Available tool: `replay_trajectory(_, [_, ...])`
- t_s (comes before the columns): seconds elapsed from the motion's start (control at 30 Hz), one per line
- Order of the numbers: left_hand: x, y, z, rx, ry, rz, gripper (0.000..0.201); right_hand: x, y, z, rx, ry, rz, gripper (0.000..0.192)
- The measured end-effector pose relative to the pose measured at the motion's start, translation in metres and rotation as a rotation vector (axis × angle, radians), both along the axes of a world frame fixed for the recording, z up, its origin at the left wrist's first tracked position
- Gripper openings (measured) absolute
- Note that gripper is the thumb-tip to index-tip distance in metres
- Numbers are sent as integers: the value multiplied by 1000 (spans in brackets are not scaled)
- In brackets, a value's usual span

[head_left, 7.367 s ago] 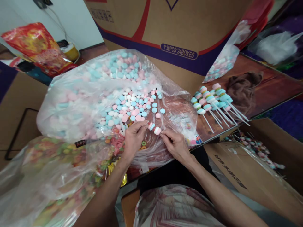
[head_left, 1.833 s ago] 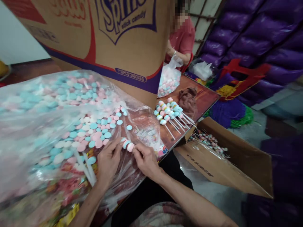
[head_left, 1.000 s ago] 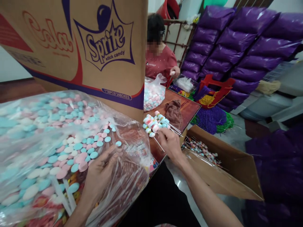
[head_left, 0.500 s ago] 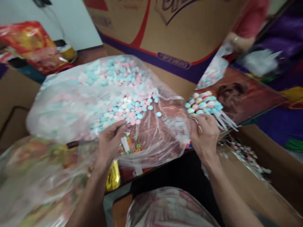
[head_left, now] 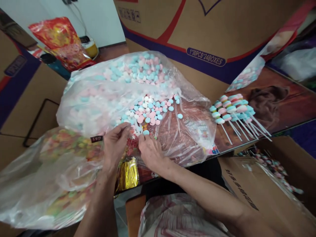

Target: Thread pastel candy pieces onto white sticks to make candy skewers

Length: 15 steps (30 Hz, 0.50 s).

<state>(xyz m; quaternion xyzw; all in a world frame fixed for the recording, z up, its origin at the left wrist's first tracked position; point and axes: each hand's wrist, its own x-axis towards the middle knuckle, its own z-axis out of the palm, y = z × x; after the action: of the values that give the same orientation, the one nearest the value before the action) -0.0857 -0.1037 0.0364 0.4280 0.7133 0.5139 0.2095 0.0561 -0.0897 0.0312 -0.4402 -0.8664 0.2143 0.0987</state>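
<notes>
Two bare hands: I see them close together at the near edge of the candy pile.
Left hand: thumb and fingers curled together; I cannot tell whether anything is pinched.
Right hand: fingers bent over the near ends of thin white sticks; their grip is hidden from me.
Round pastel candies: loose, just far of the hands, by the mouth of a large clear plastic bag.
Pastel candy skewers: stacked on the right, sticks pointing near-right.
Risk: I judge two sticks could come up together, as they lie so close; dragging the crinkled plastic could scatter candies.
Change: half a second ago the right hand was beside the skewers; now it is left, near the other hand.
</notes>
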Motion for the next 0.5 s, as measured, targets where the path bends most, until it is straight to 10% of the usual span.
replay_trajectory(0.23, [6, 8, 5, -58, 110, -47, 35, 29, 4, 0, -289, 351, -67, 17])
replay_trajectory(0.5, [24, 9, -4, -89, 634, -387, 20, 136, -1, 3, -410, 455, -143, 14])
